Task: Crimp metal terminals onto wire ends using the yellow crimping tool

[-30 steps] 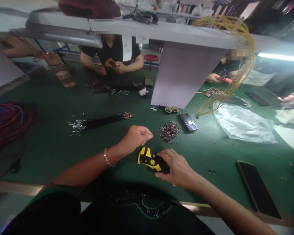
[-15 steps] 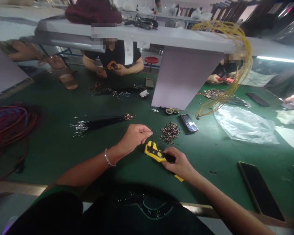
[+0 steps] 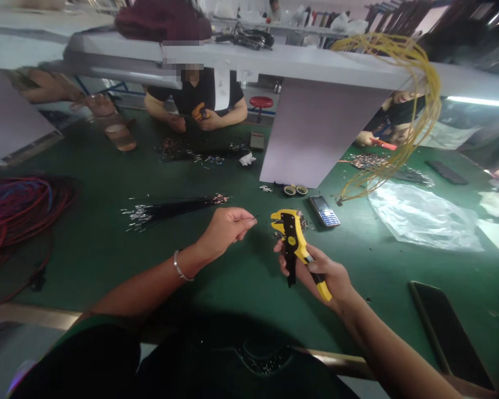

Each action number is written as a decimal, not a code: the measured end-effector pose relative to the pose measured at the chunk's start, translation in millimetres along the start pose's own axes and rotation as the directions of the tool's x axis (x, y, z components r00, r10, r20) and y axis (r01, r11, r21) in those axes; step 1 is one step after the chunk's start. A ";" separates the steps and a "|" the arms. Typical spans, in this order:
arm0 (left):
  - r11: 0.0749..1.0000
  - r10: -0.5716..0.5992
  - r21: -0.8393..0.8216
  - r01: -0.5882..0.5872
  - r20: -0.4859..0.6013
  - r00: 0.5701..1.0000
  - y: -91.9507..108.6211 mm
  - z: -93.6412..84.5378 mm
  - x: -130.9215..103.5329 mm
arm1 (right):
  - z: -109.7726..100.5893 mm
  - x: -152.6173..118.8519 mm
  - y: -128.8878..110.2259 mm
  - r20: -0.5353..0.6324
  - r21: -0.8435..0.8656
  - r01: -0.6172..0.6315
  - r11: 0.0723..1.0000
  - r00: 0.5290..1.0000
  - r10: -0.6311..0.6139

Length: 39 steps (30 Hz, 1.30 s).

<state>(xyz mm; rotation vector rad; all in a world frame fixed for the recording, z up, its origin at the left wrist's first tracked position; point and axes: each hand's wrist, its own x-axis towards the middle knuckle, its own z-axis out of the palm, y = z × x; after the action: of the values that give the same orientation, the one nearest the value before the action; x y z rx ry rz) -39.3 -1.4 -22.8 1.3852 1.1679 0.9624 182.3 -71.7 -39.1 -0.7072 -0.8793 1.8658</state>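
Note:
My left hand [image 3: 227,233] is pinched closed, with a short dark tip, seemingly a thin wire [image 3: 255,216], showing at the fingertips. To its right, my right hand [image 3: 324,271] grips a yellow and black wire stripper [image 3: 291,240], its jaws pointing up and left, apart from my left hand. Behind the tool's head lies a pile of small dark and copper-coloured clippings [image 3: 303,223], partly hidden. A bundle of black wires [image 3: 177,208] with pale ends on the left and copper ends on the right lies beyond my left hand.
On the green table [image 3: 233,293] are a keypad phone [image 3: 324,211], two tape rolls [image 3: 295,190], a clear plastic bag [image 3: 424,216], a large dark phone [image 3: 449,332] and red and blue wire coils [image 3: 20,216]. Yellow wires [image 3: 430,105] hang from the shelf. Other people sit across the table.
My right hand has turned the wire stripper upright and lifted it, so that it now covers much of the clippings pile. My left hand has barely moved. The view has shifted slightly.

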 end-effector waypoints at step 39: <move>0.997 0.032 0.060 -0.048 0.246 0.969 2.5 -6.3 7.7 | -13.2 -1.7 29.3 0.037 -0.333 -0.051 0.942 0.997 0.067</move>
<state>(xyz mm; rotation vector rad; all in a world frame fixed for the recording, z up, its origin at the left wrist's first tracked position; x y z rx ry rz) -43.5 7.4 -19.8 1.5378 0.9957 0.7604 178.6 -78.9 -70.2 -0.9048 -1.2342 1.8120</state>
